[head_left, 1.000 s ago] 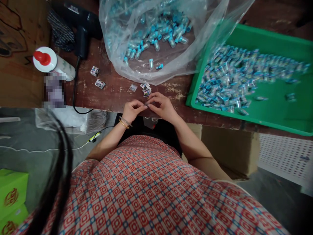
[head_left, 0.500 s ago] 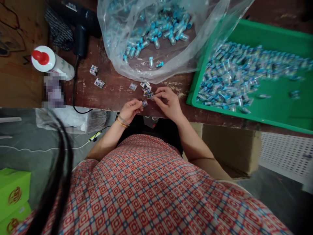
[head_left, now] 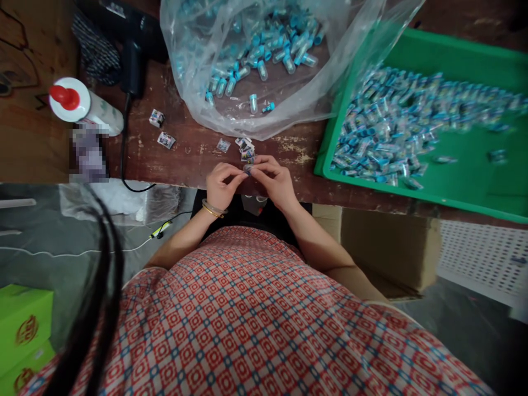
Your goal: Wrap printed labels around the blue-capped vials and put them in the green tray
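Observation:
My left hand (head_left: 221, 184) and my right hand (head_left: 275, 179) meet at the near edge of the brown table (head_left: 190, 151), fingertips pinched together on a small vial (head_left: 248, 170) between them. Just beyond my fingers lies a little pile of printed stickers (head_left: 246, 149). Further back, a clear plastic bag (head_left: 264, 60) holds several blue-capped vials. A green tray (head_left: 462, 187) at the right carries several more vials, which look labelled.
A white glue bottle with a red tip (head_left: 78, 104) lies at the left, near a black heat gun (head_left: 132, 44) and its cord. Loose stickers (head_left: 161, 129) are scattered on the table. A cardboard box (head_left: 388, 247) sits below the tray; green boxes (head_left: 22, 330) at lower left.
Half a second ago my hands were apart, the right reaching to the sticker pile. They have come back together, pinched on the small vial.

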### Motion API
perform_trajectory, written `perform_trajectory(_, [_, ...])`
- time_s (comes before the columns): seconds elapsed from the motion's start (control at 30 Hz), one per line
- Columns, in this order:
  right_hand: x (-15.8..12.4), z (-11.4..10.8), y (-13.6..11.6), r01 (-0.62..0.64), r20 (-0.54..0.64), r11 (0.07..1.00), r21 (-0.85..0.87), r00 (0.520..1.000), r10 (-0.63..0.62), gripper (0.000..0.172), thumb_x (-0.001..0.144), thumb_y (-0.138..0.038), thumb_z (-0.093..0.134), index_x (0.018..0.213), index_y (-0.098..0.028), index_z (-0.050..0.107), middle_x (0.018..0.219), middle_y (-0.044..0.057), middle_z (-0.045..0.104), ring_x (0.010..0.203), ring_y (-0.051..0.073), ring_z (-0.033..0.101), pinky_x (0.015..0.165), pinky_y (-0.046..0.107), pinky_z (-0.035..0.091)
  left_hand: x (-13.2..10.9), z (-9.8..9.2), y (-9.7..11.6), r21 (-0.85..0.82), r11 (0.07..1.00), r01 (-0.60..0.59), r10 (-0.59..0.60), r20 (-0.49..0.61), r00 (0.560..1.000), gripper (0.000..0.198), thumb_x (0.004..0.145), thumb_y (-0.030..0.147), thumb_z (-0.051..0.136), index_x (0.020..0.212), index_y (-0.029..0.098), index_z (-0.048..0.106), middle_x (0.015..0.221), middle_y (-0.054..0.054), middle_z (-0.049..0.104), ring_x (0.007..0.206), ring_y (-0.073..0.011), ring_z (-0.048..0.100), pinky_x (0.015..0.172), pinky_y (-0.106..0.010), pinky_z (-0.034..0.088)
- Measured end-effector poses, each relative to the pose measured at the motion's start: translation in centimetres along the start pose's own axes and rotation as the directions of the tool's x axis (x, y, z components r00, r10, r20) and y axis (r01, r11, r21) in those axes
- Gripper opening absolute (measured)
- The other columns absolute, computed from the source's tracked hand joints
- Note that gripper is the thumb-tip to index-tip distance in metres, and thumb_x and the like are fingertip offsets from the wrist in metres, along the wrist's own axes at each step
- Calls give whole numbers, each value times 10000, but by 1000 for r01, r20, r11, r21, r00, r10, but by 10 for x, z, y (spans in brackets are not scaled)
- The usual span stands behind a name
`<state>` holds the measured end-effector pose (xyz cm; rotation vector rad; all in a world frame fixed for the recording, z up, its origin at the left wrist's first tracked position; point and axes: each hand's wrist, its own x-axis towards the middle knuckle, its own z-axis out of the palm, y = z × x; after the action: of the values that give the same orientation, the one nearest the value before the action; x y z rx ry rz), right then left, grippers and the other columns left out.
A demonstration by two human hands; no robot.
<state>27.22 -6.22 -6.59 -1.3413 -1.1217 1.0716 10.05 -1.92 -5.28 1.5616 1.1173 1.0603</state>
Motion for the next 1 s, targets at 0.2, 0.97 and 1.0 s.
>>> perform_trajectory(0.2, [7, -15, -8, 46, -74, 999, 24, 996, -44, 239, 944, -515, 707, 967, -302, 814, 1131, 34, 680, 1113, 211, 662, 1019, 449, 570, -1, 0, -7, -271, 899, 344, -330, 98, 939, 409, 700, 581, 895, 664, 200, 749, 676, -11, 694, 639, -136, 575, 667, -288, 458])
perform_trajectory(0.97, [17, -32, -29, 204, 309, 948, -243, 943, -124, 144, 965, -299, 663, 1020, -261, 790, 1127, 59, 699, 1101, 224, 661, 1021, 438, 535, -4, -3, -16, -342, 807, 481, -429, 219, 876, 463, 634, 611, 927, 686, 202, 717, 673, 6, 664, 646, -120, 573, 668, -275, 469])
perform_trajectory(1.0, [16, -29, -29, 199, 325, 954, -223, 938, -119, 147, 963, -304, 669, 1027, -260, 794, 1123, 60, 699, 1101, 223, 664, 1022, 438, 535, -4, -3, -15, -317, 834, 451, -404, 206, 891, 445, 643, 598, 928, 689, 203, 728, 687, 3, 674, 667, -126, 587, 692, -281, 479])
